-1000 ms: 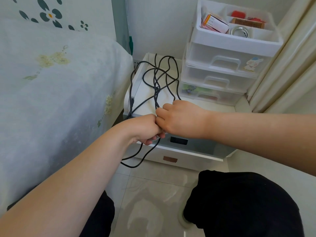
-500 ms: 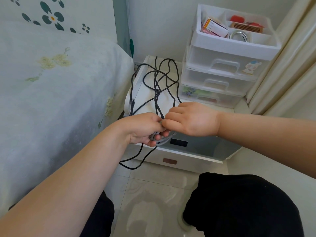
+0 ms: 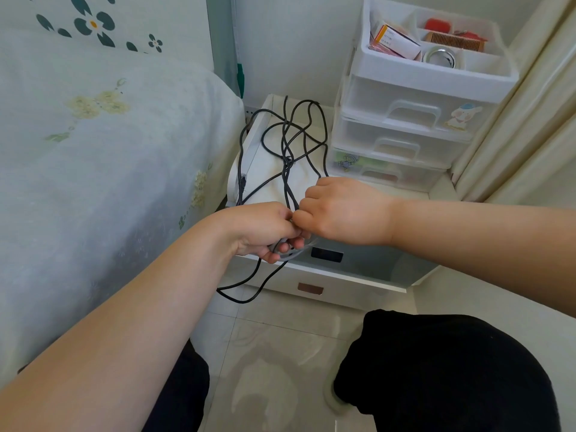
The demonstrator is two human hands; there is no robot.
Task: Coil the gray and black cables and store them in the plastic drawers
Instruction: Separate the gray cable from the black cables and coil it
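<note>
A long black cable (image 3: 307, 137) lies in tangled loops on the white bedside cabinet (image 3: 343, 275), and one loop hangs down past the cabinet's front to the floor. My left hand (image 3: 265, 229) grips a small bundle of gray cable (image 3: 288, 252) together with black strands. My right hand (image 3: 339, 210) meets it knuckle to knuckle, fingers curled round the cable strands between the two hands. The white plastic drawers (image 3: 405, 120) stand at the back right of the cabinet top, all three drawers closed.
The drawer unit's open top tray (image 3: 436, 67) holds a small box, a comb, a metal ring and red items. A bed (image 3: 93, 151) fills the left side. Curtains (image 3: 530, 104) hang at the right. My knees sit over the tiled floor below.
My right hand has shifted slightly up and back toward my left, closing into a fist on the strands. The gray bundle now shows under my left fingers.
</note>
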